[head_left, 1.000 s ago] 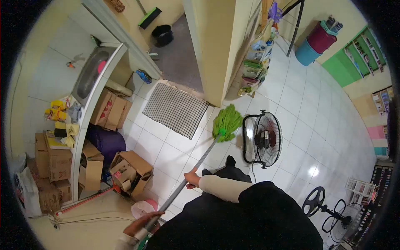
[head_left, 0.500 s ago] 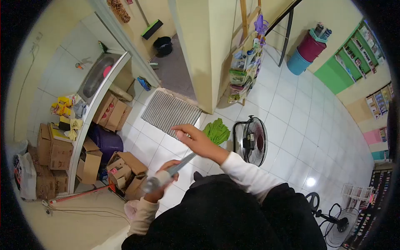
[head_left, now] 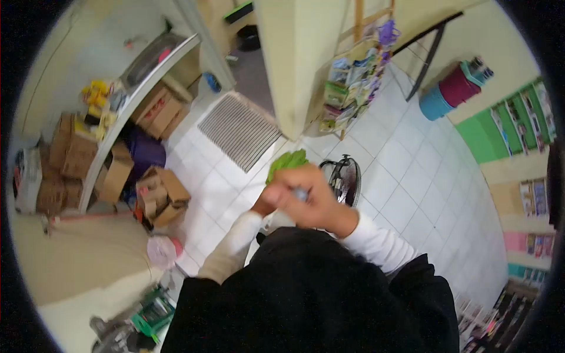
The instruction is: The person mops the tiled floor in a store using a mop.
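My right hand (head_left: 312, 197) is closed around a slim grey pole (head_left: 301, 194), whose blurred end shows between thumb and fingers. Tucked against it on the left is my left hand (head_left: 266, 202), seemingly also round the pole, with most of its fingers hidden. Both hands are in front of my chest, in the middle of the view. Just beyond them a crumpled bright green leafy-looking thing (head_left: 287, 162) lies on the floor, partly covered by my right hand. A black floor fan (head_left: 348, 179) stands right of it.
A striped mat (head_left: 238, 130) lies before the doorway. Open cardboard boxes (head_left: 162, 194) and a purple bin (head_left: 144, 154) are at the left, under a sink counter (head_left: 141, 94). A hanging organizer (head_left: 353, 82) and stacked buckets (head_left: 450, 91) stand at the back right.
My right hand, open half a second ago, has closed on the pole. Both hands have come together and moved right. The pole now points up toward the camera, and the view has shifted.
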Demonstrator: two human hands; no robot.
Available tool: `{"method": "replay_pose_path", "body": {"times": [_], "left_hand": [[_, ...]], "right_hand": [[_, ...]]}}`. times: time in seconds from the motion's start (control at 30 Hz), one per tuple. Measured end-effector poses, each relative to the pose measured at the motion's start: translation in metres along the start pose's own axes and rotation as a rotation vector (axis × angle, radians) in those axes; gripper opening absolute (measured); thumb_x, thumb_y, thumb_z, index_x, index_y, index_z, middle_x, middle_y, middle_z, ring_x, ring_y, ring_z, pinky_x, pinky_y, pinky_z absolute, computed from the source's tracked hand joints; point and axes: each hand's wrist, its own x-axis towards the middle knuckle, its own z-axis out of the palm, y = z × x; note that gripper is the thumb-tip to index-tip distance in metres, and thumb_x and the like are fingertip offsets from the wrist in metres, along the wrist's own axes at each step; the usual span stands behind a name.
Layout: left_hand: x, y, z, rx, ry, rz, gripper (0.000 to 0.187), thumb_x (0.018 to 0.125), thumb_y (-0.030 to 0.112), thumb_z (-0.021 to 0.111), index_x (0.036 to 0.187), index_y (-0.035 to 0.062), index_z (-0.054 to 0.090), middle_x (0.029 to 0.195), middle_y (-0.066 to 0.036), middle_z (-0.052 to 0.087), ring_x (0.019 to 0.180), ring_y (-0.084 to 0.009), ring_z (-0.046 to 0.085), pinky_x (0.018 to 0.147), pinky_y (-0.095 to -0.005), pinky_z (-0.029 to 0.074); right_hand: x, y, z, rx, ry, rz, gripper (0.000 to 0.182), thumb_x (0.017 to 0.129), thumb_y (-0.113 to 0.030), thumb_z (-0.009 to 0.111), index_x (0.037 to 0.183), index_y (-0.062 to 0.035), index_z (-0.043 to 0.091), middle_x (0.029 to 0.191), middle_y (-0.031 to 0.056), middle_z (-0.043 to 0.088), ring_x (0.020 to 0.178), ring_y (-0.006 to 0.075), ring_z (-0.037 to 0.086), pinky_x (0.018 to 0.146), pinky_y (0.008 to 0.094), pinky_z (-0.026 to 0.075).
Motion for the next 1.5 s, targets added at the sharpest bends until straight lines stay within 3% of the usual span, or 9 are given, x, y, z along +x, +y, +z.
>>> {"method": "replay_pose_path", "body": {"times": [0.1, 0.27, 0.57, 0.83, 1.07, 1.17, 1.27, 1.4, 1.5], "left_hand": [[0.005, -0.032, 0.022, -0.047, 0.203, -0.020, 0.016, 0.078, 0.014, 0.063, 0.088, 0.0023, 0.058, 0.078, -0.006, 0.059, 0.072, -0.0165, 0.053, 0.064, -0.0301, 0.043], [-0.033, -0.105, 0.039, -0.384, 0.142, -0.232, 0.016, 0.078, 0.016, 0.064, 0.085, 0.0018, 0.059, 0.072, -0.005, 0.058, 0.064, -0.0114, 0.051, 0.059, -0.0282, 0.042], [-0.194, -0.036, -0.009, -0.093, 0.223, -0.632, 0.020, 0.078, 0.020, 0.064, 0.080, 0.0001, 0.060, 0.062, -0.011, 0.054, 0.056, -0.0164, 0.048, 0.054, -0.0326, 0.040], [-0.347, -0.019, -0.027, -0.203, 0.300, -0.650, 0.019, 0.072, 0.016, 0.065, 0.076, -0.0009, 0.058, 0.063, -0.008, 0.054, 0.060, -0.0125, 0.048, 0.058, -0.0285, 0.040], [-0.376, -0.032, -0.002, -0.235, 0.388, -0.608, 0.022, 0.071, 0.017, 0.066, 0.082, -0.0007, 0.060, 0.066, -0.006, 0.056, 0.061, -0.0119, 0.049, 0.059, -0.0283, 0.041], [-0.367, -0.034, 0.005, -0.228, 0.433, -0.596, 0.025, 0.071, 0.020, 0.065, 0.086, 0.0001, 0.062, 0.067, -0.006, 0.057, 0.063, -0.0117, 0.050, 0.061, -0.0280, 0.042], [-0.359, -0.037, 0.009, -0.101, 0.400, -0.606, 0.031, 0.072, 0.026, 0.066, 0.090, 0.0019, 0.063, 0.071, -0.008, 0.060, 0.064, -0.0146, 0.055, 0.062, -0.0296, 0.044], [-0.355, -0.030, 0.027, 0.013, 0.370, -0.742, 0.032, 0.067, 0.030, 0.067, 0.082, 0.0023, 0.061, 0.069, -0.014, 0.060, 0.063, -0.0250, 0.057, 0.061, -0.0340, 0.044], [-0.342, -0.036, 0.060, 0.090, 0.419, -0.708, 0.026, 0.065, 0.026, 0.064, 0.071, 0.0018, 0.059, 0.063, -0.016, 0.056, 0.061, -0.0292, 0.056, 0.060, -0.0360, 0.044]], "right_hand": [[0.012, -0.003, 0.001, 0.035, 0.111, 0.068, 0.035, 0.084, -0.014, 0.058, 0.056, -0.0017, 0.042, 0.046, -0.0009, 0.037, 0.047, 0.0040, 0.032, 0.041, 0.0243, 0.027], [0.025, 0.002, 0.020, 0.145, 0.044, 0.077, 0.037, 0.090, -0.015, 0.048, 0.056, -0.0038, 0.039, 0.045, 0.0000, 0.038, 0.039, 0.0067, 0.033, 0.039, 0.0238, 0.025], [-0.020, 0.003, 0.106, 0.744, -0.165, 0.199, 0.027, 0.085, -0.008, 0.046, 0.060, -0.0036, 0.037, 0.047, 0.0029, 0.039, 0.039, 0.0063, 0.028, 0.039, 0.0244, 0.022], [-0.100, -0.033, 0.201, 0.676, -0.456, 0.159, 0.022, 0.076, -0.011, 0.055, 0.060, -0.0001, 0.045, 0.049, 0.0053, 0.043, 0.041, 0.0125, 0.039, 0.043, 0.0273, 0.033], [-0.119, -0.047, 0.193, 0.644, -0.636, 0.172, 0.023, 0.075, -0.013, 0.055, 0.059, -0.0002, 0.044, 0.052, 0.0065, 0.045, 0.043, 0.0149, 0.040, 0.047, 0.0291, 0.038], [-0.118, -0.056, 0.184, 0.641, -0.578, 0.361, 0.025, 0.077, -0.017, 0.054, 0.061, 0.0002, 0.045, 0.055, 0.0069, 0.046, 0.047, 0.0158, 0.043, 0.051, 0.0303, 0.040], [-0.121, -0.050, 0.188, 0.706, -0.488, 0.246, 0.026, 0.079, -0.020, 0.052, 0.064, 0.0002, 0.046, 0.059, 0.0072, 0.047, 0.050, 0.0156, 0.044, 0.056, 0.0304, 0.042], [-0.126, -0.036, 0.142, 0.676, -0.866, 0.310, 0.021, 0.082, -0.010, 0.052, 0.064, 0.0024, 0.051, 0.051, 0.0026, 0.045, 0.046, 0.0091, 0.039, 0.044, 0.0250, 0.031], [-0.142, -0.032, 0.109, 0.628, -0.713, 0.216, 0.026, 0.082, -0.008, 0.049, 0.059, 0.0024, 0.043, 0.045, 0.0029, 0.037, 0.041, 0.0094, 0.033, 0.040, 0.0270, 0.026]]}}
